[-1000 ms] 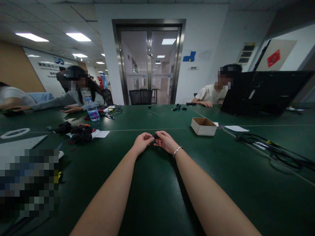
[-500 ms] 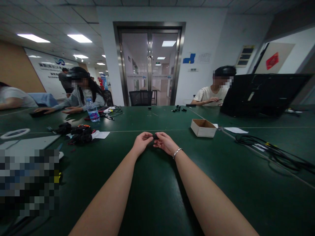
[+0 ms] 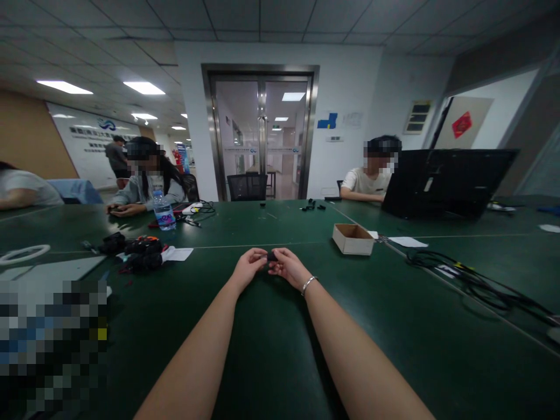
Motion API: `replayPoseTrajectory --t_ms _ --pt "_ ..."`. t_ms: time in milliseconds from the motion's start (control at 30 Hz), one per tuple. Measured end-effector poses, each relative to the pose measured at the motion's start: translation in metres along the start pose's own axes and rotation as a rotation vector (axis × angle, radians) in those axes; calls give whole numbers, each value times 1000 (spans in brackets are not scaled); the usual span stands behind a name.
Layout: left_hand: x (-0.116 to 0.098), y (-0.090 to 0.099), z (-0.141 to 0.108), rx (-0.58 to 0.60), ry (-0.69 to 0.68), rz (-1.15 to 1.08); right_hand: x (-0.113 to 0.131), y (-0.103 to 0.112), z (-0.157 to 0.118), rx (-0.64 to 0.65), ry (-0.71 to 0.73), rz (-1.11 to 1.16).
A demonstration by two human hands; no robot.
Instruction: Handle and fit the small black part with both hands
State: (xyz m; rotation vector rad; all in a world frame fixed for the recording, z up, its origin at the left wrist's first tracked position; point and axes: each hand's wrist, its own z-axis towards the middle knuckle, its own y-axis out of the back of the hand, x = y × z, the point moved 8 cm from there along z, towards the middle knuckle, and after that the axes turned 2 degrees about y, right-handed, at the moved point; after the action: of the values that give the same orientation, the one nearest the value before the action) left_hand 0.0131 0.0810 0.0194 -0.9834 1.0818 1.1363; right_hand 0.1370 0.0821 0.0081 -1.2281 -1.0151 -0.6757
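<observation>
A small black piece (image 3: 272, 256) sits between my two hands, just above the dark green table (image 3: 280, 326); its exact kind is too small to make out. My right hand (image 3: 289, 269), with a silver bangle at the wrist, pinches it between thumb and fingers. From the other side, my left hand (image 3: 249, 268) has its thumb and fingertips closed at the piece's left end. Fingers partly cover the piece. To the right of my hands stands an open cardboard box (image 3: 352, 247).
Small black parts (image 3: 312, 205) lie far back on the table. A water bottle (image 3: 164, 211), black bundled gear (image 3: 144, 254) and paper are at left; a black monitor (image 3: 450, 182) and coiled cables (image 3: 464, 277) at right. Co-workers sit across the table.
My view has tilted up and shifted slightly right, so things sit lower in it. Both hands keep hold of the black piece. The left co-worker's hands have come together; the right co-worker's hand has lowered.
</observation>
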Motion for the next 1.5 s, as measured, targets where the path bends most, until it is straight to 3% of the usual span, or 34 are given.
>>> replayPoseTrajectory --t_ms 167,433,600,767,967,1500 --pt "10 -1 3 -22 86 64 1 -1 -2 -7 -23 -22" --pt "-1 2 1 -16 -32 121 2 -3 -1 23 -13 1" --pt "10 1 4 -42 28 141 0 -3 1 30 -24 -18" --pt "6 0 5 -68 -2 166 0 -2 2 32 -19 -34" --pt "8 -1 4 -67 58 151 3 -5 -1 54 -6 -36" --pt "12 -5 4 -59 23 251 3 -5 -1 52 2 -45"
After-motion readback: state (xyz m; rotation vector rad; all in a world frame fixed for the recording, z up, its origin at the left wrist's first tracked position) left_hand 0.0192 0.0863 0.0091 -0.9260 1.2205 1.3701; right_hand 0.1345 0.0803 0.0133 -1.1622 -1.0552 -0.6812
